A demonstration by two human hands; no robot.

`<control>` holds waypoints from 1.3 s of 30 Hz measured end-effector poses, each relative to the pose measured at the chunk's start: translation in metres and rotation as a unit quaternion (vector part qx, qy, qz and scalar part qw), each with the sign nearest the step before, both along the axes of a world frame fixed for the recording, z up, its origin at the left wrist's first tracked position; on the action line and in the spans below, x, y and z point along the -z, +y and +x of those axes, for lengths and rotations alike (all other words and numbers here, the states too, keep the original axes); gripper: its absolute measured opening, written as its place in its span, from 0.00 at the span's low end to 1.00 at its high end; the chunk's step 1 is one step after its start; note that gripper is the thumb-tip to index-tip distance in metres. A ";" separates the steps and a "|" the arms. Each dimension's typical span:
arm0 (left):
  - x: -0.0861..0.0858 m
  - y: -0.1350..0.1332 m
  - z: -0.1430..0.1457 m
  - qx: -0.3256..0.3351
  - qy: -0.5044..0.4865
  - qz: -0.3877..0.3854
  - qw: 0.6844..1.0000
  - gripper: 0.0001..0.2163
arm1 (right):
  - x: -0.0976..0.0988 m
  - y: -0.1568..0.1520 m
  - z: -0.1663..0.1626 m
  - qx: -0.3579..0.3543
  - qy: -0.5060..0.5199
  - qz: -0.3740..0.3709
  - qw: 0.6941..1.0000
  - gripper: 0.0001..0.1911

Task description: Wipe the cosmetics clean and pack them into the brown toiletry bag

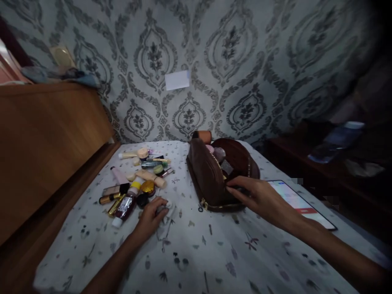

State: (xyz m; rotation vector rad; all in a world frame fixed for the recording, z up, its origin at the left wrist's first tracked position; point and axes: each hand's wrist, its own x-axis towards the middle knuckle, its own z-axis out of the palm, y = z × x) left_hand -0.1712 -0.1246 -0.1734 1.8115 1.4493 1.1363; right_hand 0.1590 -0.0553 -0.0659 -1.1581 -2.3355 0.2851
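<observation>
Your left hand (152, 216) rests on the bed sheet (196, 253) with its fingers curled around a small white crumpled thing, a cloth or wipe (167, 210), which it presses against the fabric; the grip looks loosely closed on it, though the dim light hides exactly how much of it you hold. Your right hand (260, 198) reaches in from the right with its fingers spread and mostly straight, the tips touching the near rim of a brown pouch (211, 179); it does not clasp anything that you can make out.

The pouch stands open near the middle of the sheet, towards its far edge, zip side facing you, with a few small items showing in its mouth. A round orange-brown container (202, 135) sits just behind it, at the far edge.

Just beyond your left hand, towards the left edge of the sheet, lies a scatter of cosmetics: a dark bottle with a white cap (124, 208) pointing at you, a gold-lidded jar (148, 188) beside it, a gold tube (108, 199), a pink tube (119, 175), and more tubes and sticks (150, 163) farther back.

To the right of your right hand a phone (301, 204) lies flat with its screen lit, near the right edge of the sheet. A wooden board (45, 143) runs along the left edge, and patterned wallpaper (245, 61) rises behind the far edge.
</observation>
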 end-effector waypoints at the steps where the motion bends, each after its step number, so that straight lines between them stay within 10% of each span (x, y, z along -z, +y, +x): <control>1: 0.000 0.000 0.000 0.005 0.002 0.007 1.000 0.08 | 0.002 0.001 -0.001 0.004 0.005 0.015 1.000 0.12; 12: 0.005 -0.001 -0.001 0.028 0.011 0.036 0.999 0.04 | -0.023 -0.003 -0.059 -0.008 0.115 0.264 0.958 0.08; 20: -0.011 0.010 -0.034 0.068 0.140 0.068 0.986 0.06 | 0.005 0.022 -0.174 -0.138 0.152 0.049 0.977 0.09; 24: -0.006 0.009 -0.045 0.057 0.222 0.078 0.970 0.08 | 0.026 0.078 -0.248 -0.061 0.106 -0.085 0.989 0.09; 34: -0.009 0.007 -0.043 0.088 0.377 0.061 0.920 0.11 | 0.055 0.182 -0.371 0.053 0.000 -0.118 0.992 0.34; 39: -0.008 0.008 -0.042 0.087 0.421 0.080 0.900 0.08 | 0.063 0.197 -0.391 0.035 0.014 -0.138 0.990 0.30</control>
